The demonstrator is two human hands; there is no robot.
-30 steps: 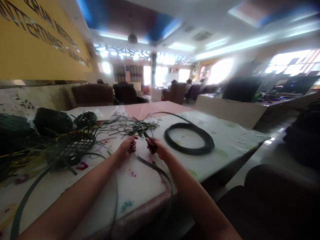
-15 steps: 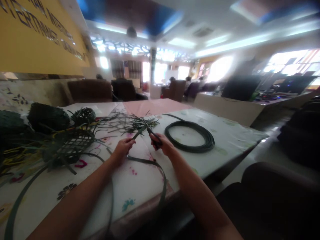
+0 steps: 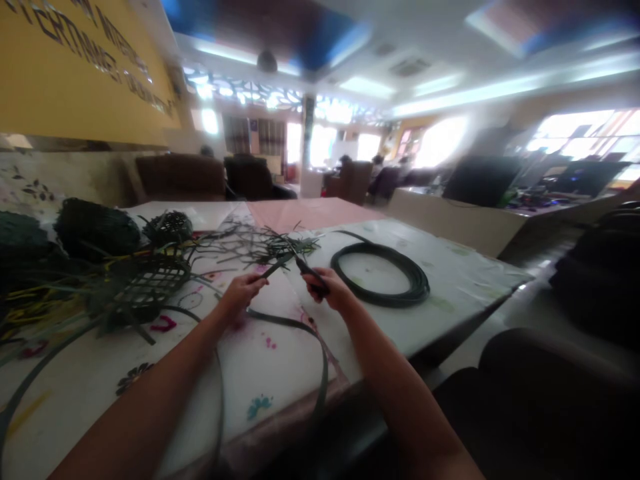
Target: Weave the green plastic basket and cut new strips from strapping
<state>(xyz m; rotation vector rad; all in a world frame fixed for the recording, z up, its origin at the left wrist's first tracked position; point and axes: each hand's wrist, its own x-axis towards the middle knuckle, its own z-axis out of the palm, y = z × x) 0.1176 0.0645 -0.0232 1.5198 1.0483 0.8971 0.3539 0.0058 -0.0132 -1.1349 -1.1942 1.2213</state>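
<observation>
My left hand (image 3: pixel 245 291) pinches a dark green flat strap (image 3: pixel 276 267), its end sticking out forward. A long length of green strap (image 3: pixel 290 321) runs from below that hand across the table and over the near edge. My right hand (image 3: pixel 326 288) is closed round the dark handles of a pair of scissors (image 3: pixel 303 265), whose blades point forward and left, close to the strap's end. Whether the blades touch the strap I cannot tell. Just beyond both hands lies a pile of short green strap offcuts (image 3: pixel 283 245).
A coil of green strap (image 3: pixel 379 300) lies right of my hands. On the left stand a part-woven green basket (image 3: pixel 155 283) with loose ends and a dark green bundle (image 3: pixel 95 230). The table (image 3: pixel 280 373) has a flowered cover. A dark chair (image 3: pixel 530 400) stands at the right.
My left hand has shifted slightly left and the scissors have drawn back a little from the strap's end. Both hands keep their hold.
</observation>
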